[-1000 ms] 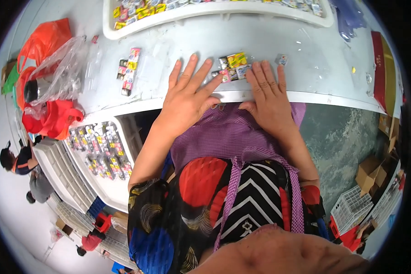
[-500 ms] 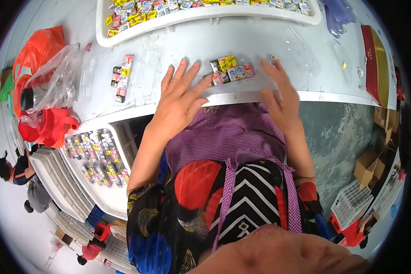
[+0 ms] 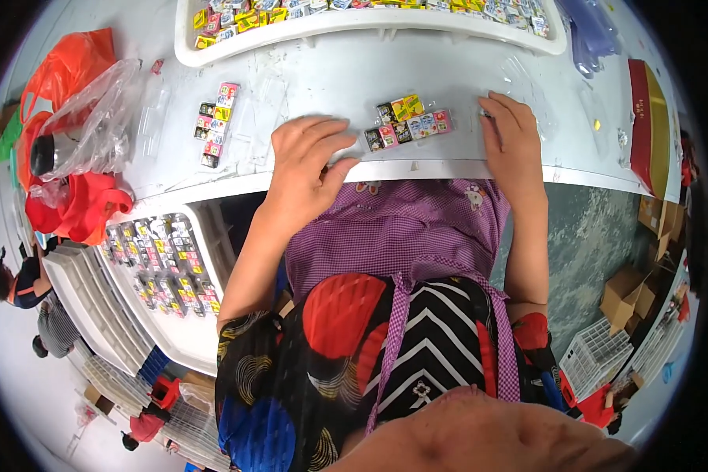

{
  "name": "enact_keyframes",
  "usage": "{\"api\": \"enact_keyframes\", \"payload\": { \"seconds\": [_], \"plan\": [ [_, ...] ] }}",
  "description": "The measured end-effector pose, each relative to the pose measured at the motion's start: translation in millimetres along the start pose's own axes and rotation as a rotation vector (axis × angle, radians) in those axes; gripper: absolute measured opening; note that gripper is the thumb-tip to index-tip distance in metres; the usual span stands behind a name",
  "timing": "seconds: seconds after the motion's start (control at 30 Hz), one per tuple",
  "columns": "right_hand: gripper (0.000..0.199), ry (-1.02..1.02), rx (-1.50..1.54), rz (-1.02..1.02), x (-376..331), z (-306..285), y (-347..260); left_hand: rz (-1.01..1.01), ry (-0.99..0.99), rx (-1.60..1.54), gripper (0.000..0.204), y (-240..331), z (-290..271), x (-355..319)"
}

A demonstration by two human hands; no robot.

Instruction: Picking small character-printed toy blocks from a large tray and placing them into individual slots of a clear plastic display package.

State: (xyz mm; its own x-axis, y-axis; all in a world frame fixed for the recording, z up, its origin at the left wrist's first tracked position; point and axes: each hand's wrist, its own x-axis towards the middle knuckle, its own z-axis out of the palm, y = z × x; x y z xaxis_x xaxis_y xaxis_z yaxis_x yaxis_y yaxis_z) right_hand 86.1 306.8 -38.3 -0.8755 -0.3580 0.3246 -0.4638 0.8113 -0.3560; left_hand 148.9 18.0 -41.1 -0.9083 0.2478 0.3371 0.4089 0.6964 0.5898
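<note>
Small printed boxes (image 3: pixel 407 124) in black, yellow, pink and white sit in two rows in a clear plastic tray on the table, in front of me. My left hand (image 3: pixel 313 161) rests just left of them, its fingers bent and its thumb apart, with nothing visible held. To the right of the tray, my right hand (image 3: pixel 516 141) has its thumb and fingertips around one small box (image 3: pixel 484 113), mostly covered by the fingers. Farther left lies a second group of similar boxes (image 3: pixel 215 124), in an upright column.
A white bin (image 3: pixel 385 33) full of loose small boxes stands at the far side. Empty clear trays (image 3: pixel 153 110) lie about the table. Red bags (image 3: pixel 75 208) are at left, above a white crate (image 3: pixel 204 346) with filled packs. A red and gold box (image 3: pixel 645 126) stands at right.
My right hand has moved right and closed its fingertips around the small box there. My left hand's spread fingers have bent and drawn back slightly. The view has shifted a little.
</note>
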Motion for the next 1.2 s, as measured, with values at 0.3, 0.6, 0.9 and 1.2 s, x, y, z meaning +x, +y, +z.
{"api": "enact_keyframes", "payload": {
  "seconds": [0.3,0.6,0.9,1.2],
  "plan": [
    [0.027,-0.041,0.543,0.055,4.4,4.5,-48.6,-0.038,-0.026,-0.019,0.038,0.8,0.9,-0.5],
    [0.024,-0.102,0.407,-0.257,9.4,44.5,-84.7,-0.077,0.034,-0.072,0.043,1.7,4.6,1.3],
    [0.024,-0.131,0.263,-0.303,7.3,50.2,-82.6,-0.106,0.04,-0.077,0.046,2.3,3.6,-0.3],
    [0.035,-0.163,0.304,-0.34,6.0,47.6,-76.9,-0.047,-0.014,-0.02,0.05,0.7,1.9,1.6]
  ]
}}
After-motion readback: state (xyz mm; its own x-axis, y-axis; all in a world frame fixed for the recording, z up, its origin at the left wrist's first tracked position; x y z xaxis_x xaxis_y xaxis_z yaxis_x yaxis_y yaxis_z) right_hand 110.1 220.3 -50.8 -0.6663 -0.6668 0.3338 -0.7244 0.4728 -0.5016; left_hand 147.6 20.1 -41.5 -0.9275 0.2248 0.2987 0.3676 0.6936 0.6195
